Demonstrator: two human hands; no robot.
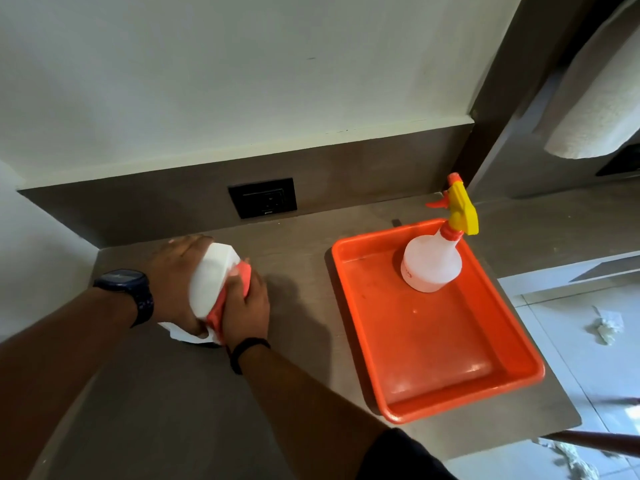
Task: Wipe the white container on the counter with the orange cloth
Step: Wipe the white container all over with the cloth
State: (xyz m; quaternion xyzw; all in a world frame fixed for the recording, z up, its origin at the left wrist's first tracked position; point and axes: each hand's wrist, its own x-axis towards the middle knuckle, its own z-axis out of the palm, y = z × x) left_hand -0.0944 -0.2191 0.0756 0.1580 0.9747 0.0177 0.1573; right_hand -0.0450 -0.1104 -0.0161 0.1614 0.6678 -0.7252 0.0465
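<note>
The white container (pixel 213 277) lies tilted on the grey counter (pixel 180 393) at the left. My left hand (pixel 173 275) grips it from the left side and the top. My right hand (pixel 246 308) presses the orange cloth (pixel 244 273) against the container's right side, with the cloth bunched between my fingers and the white surface. A white flap (pixel 181 334) of the container or its lid sticks out below my left hand; I cannot tell which.
An orange tray (pixel 436 348) lies on the counter to the right, with a white spray bottle (pixel 431 263) with a yellow trigger standing in its far corner. A black wall socket (pixel 262 198) sits behind. A paper towel roll (pixel 595 109) hangs at the upper right.
</note>
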